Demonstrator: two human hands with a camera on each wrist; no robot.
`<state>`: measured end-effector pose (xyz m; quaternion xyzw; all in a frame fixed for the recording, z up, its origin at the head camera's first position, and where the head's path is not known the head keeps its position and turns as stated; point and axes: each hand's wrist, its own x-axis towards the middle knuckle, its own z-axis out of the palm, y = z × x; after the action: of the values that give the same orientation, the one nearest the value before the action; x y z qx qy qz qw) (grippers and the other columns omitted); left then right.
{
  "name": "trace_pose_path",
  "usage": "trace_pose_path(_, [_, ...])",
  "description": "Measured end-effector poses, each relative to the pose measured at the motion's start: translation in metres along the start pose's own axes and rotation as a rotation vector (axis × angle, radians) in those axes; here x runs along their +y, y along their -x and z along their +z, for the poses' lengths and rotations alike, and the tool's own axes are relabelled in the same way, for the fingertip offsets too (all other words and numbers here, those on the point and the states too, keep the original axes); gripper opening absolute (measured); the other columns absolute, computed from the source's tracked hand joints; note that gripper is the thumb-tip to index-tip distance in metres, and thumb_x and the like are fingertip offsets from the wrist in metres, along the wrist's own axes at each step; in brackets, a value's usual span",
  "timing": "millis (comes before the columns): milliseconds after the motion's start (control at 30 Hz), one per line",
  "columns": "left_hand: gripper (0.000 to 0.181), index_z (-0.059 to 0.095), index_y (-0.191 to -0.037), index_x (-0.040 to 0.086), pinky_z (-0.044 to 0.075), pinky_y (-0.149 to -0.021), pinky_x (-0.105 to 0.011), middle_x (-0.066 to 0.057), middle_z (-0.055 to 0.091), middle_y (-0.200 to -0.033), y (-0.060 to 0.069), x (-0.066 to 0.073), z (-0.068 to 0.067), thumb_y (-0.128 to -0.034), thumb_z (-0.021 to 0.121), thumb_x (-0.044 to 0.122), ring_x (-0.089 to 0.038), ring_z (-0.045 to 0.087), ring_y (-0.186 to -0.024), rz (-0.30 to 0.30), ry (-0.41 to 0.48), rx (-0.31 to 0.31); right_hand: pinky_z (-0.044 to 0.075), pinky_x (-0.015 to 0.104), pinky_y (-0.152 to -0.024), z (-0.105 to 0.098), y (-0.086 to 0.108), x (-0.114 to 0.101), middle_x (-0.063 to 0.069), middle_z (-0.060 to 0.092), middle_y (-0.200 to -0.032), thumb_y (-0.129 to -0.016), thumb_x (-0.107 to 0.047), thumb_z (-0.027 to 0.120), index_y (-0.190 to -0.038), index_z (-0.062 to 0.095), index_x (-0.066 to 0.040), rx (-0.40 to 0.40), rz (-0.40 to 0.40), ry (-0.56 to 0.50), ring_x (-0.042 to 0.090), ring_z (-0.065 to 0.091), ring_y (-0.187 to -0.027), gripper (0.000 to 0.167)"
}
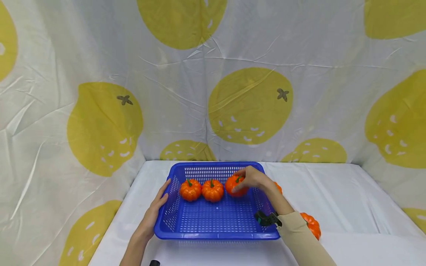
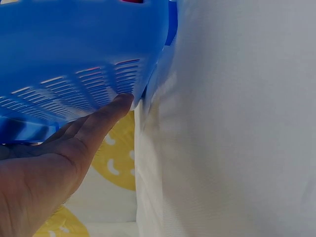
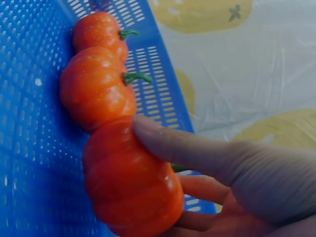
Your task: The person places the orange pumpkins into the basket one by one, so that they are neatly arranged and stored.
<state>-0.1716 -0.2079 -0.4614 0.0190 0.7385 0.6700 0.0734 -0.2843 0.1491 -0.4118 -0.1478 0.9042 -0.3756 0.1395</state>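
Note:
A blue plastic basket (image 1: 216, 218) with slotted walls stands on the white-covered table. Inside, near its back wall, are two small orange pumpkins, the left one (image 1: 190, 190) and the middle one (image 1: 212, 191), side by side with green stems. My right hand (image 1: 253, 177) holds a third pumpkin (image 3: 133, 182) between thumb and fingers, at the back right inside the basket. In the right wrist view the held pumpkin appears close to the middle one. With extended fingers, my left hand (image 1: 154, 210) touches the basket's left side; the left wrist view shows it against the outer slotted wall.
To the right of the basket, one more pumpkin (image 1: 311, 224) lies partly behind the right sleeve, and another (image 1: 278, 187) shows only its edge beside the forearm. A lemon-printed white curtain (image 1: 179, 103) rises behind the table and along both sides. A small black object (image 1: 154, 263) is at the bottom edge.

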Motion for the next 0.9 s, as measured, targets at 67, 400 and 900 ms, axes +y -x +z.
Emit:
trace_pose_path(67, [0.056, 0.019, -0.165, 0.039, -0.004, -0.122, -0.076, -0.007, 0.001, -0.177, 0.0009, 0.0006, -0.0014, -0.1107, 0.03, 0.044, -0.045, -0.001, -0.161, 0.001, 0.002, 0.001, 0.055, 0.042, -0.099, 0.0027, -0.0017, 0.0005, 0.021, 0.073, -0.124, -0.068, -0.015, 0.097, -0.124, 0.074, 0.0, -0.015, -0.004, 0.001, 0.031, 0.065, -0.115, 0.063])
trace_pose_path(400, [0.056, 0.02, -0.165, 0.038, -0.004, -0.12, -0.078, -0.008, 0.002, -0.177, 0.002, -0.0006, -0.0012, -0.1104, 0.032, 0.044, -0.047, -0.001, -0.161, -0.005, -0.012, 0.006, 0.056, 0.044, -0.1, 0.0071, -0.0017, 0.0058, 0.027, 0.066, -0.132, -0.067, -0.009, 0.096, -0.127, 0.073, -0.002, -0.086, 0.034, 0.005, 0.031, 0.064, -0.117, 0.065])
trace_pose_path(900, [0.056, 0.02, -0.166, 0.035, -0.004, -0.122, -0.075, -0.01, 0.003, -0.176, 0.0013, -0.0003, 0.0001, -0.111, 0.031, 0.039, -0.045, 0.0, -0.161, 0.018, 0.01, -0.008, 0.049, 0.023, -0.07, 0.003, -0.0002, 0.0072, 0.023, 0.067, -0.127, -0.068, -0.001, 0.093, -0.136, 0.066, 0.0, -0.14, 0.02, 0.057, 0.017, 0.056, -0.087, 0.074])
